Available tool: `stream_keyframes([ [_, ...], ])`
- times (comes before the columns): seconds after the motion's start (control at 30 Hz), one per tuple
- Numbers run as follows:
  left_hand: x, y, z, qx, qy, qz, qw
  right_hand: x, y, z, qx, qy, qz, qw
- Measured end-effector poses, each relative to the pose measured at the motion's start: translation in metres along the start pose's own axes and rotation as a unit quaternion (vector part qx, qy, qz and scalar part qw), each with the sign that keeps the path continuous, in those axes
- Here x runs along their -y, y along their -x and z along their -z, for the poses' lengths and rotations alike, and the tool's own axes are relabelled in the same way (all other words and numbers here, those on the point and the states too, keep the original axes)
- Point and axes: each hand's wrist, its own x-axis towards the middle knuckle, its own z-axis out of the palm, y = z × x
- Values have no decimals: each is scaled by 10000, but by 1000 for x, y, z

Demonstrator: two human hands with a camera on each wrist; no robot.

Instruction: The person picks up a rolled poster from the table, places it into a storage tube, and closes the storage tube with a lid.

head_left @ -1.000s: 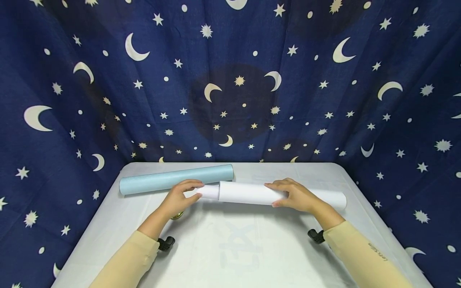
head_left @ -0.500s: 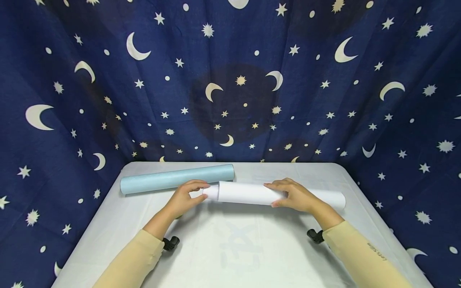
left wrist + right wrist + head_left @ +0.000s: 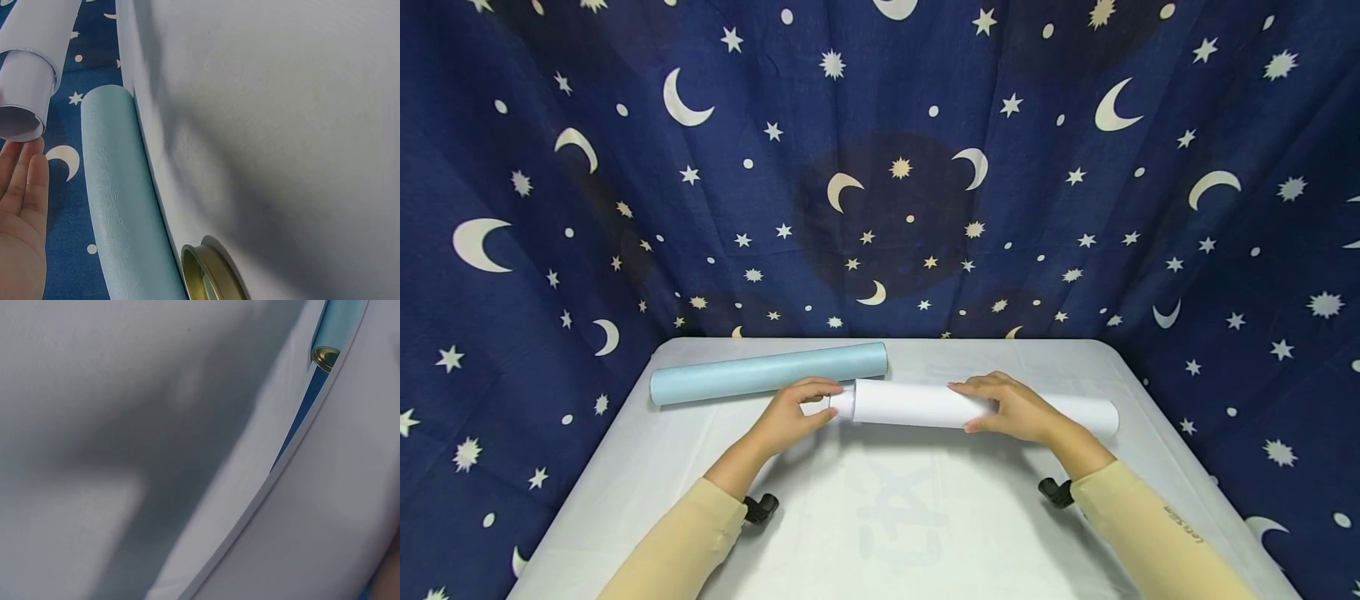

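Note:
In the head view, a wide white paper roll [image 3: 910, 403] is held raised over the table, with a narrower white paper roll [image 3: 843, 402] poking out of its left end. My left hand [image 3: 784, 418] holds the narrow roll's end between thumb and fingers. Seen from the left wrist, the fingertips of my left hand [image 3: 24, 212] touch the rim of its hollow end. My right hand [image 3: 1011, 407] grips the wide roll right of its middle, thumb on the near side. The right wrist view mostly shows the roll's white surface [image 3: 300, 506].
A light blue tube [image 3: 767, 372] lies behind the rolls, toward the left of the white table [image 3: 700, 454]. Beside it rests a gold ring-shaped metal cap [image 3: 224, 270]. The tube's near end has a gold fitting [image 3: 326, 358]. A dark curtain with stars and moons surrounds the table.
My left hand has moved right, and the narrow roll has slid further into the wide one, so less of it shows. My right hand stays nearly still.

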Motion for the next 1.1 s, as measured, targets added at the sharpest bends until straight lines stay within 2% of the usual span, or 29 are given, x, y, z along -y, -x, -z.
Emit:
stream_keyframes([
  [0.17,0,0,-2,47,66,37,10000,2,1,0,46,28,-21,10000],
  [0.47,0,-1,-7,54,403,-111,9991,3,1,1,54,14,-37,10000],
  [0.6,-2,-1,-8,88,478,78,9988,3,1,1,52,-18,-20,10000],
  [0.83,-6,-1,-8,137,553,765,9954,1,1,0,-21,21,27,10000],
  [1.1,-6,-4,-12,128,608,925,9938,1,3,1,-99,9,91,9999],
])
